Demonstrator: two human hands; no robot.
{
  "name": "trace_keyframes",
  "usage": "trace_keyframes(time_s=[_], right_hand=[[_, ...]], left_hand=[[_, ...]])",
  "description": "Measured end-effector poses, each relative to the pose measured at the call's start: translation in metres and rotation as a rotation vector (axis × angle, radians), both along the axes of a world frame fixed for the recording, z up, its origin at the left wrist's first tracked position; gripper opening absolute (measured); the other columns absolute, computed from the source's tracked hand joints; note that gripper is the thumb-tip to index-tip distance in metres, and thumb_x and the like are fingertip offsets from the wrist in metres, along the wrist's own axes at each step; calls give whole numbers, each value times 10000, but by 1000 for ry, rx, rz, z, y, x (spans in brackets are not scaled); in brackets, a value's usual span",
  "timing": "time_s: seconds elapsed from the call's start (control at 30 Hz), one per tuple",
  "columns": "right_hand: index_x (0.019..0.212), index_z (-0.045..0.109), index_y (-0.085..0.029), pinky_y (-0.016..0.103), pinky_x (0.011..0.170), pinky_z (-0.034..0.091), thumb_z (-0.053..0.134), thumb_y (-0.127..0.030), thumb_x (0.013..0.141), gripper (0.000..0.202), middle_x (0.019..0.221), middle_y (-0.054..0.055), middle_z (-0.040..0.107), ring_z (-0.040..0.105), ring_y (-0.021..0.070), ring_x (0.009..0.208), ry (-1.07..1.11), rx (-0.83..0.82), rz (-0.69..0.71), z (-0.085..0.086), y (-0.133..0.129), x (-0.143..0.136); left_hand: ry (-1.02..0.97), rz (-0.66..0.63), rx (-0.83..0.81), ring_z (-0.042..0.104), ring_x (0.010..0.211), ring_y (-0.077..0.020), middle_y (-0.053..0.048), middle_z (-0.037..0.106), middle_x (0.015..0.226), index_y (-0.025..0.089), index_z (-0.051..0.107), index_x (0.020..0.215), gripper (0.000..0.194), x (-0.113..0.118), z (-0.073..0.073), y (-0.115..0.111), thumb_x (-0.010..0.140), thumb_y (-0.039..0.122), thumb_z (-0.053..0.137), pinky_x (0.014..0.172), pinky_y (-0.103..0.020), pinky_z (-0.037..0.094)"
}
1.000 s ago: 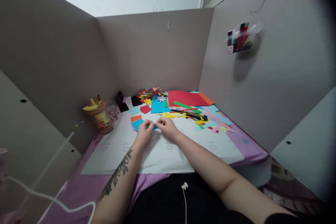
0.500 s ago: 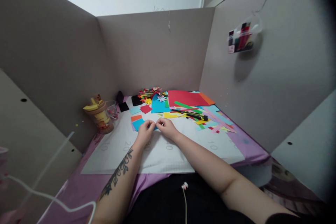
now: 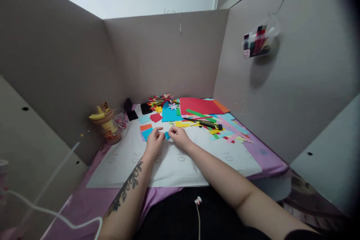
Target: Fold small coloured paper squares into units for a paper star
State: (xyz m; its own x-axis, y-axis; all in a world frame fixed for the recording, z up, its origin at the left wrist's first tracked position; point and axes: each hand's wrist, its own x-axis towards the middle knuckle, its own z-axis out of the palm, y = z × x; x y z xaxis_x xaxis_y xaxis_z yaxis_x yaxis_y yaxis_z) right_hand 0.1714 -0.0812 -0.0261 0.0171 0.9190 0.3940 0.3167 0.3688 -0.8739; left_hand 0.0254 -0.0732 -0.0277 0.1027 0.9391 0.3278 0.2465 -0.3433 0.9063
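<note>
Between my two hands, just above the white sheet, is a small piece of folded blue paper [image 3: 167, 135]. My right hand [image 3: 180, 137] pinches its right side with thumb and forefinger. My left hand [image 3: 155, 140] has its fingertips on the left edge of the paper, the forefinger raised a little away from the rest. The fingers cover part of the paper, so its exact folds cannot be made out. Close beyond my left hand lie a blue paper square [image 3: 146, 133] and an orange paper piece [image 3: 145, 127].
A black and yellow utility knife [image 3: 209, 124] lies among coloured paper strips [image 3: 234, 129] at the right. Farther back are a large red sheet [image 3: 197, 105] and a heap of folded paper stars [image 3: 160, 100]. A brown and yellow cup [image 3: 109, 127] stands at left; grey panels [image 3: 165, 52] enclose the table.
My left forefinger has lifted and my hands have drawn slightly apart, so the small blue paper between them now shows. The things on the table lie as before.
</note>
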Motion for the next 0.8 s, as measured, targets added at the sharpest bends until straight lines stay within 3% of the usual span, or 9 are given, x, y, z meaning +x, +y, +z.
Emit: trace_keyframes(time_s=[0.33, 0.5, 0.63, 0.8], right_hand=[[571, 467, -183, 219, 543, 335, 473, -212, 676, 109, 563, -38, 469, 432, 112, 563, 39, -3, -119, -4, 7, 6], [594, 484, -181, 221, 556, 340, 482, -223, 689, 104, 580, -34, 478, 440, 115, 580, 37, 19, -48, -4, 6, 4], [617, 509, -176, 223, 589, 355, 490, -212, 695, 87, 610, -32, 499, 454, 114, 606, 26, 42, 48, -4, 3, -1], [628, 504, -174, 222, 585, 349, 488, -220, 703, 90, 603, -38, 474, 432, 110, 595, 79, 32, 16, -1, 1, -2]], left_hand=[[83, 249, 38, 595, 645, -170, -24, 629, 665, 129, 595, 1014, 326, -7, 9, -2, 739, 297, 541, 623, -274, 436], [-5, 91, 78, 615, 777, -163, -45, 646, 818, 155, 527, 1093, 413, 1, 6, -2, 711, 296, 597, 678, -262, 453], [5, -24, 38, 571, 608, -109, 23, 602, 684, 179, 490, 1107, 456, 4, 5, -5, 684, 277, 630, 581, -221, 421], [20, -17, -2, 483, 482, -81, 77, 507, 549, 179, 502, 1050, 397, 3, 8, -8, 676, 237, 618, 504, -206, 359]])
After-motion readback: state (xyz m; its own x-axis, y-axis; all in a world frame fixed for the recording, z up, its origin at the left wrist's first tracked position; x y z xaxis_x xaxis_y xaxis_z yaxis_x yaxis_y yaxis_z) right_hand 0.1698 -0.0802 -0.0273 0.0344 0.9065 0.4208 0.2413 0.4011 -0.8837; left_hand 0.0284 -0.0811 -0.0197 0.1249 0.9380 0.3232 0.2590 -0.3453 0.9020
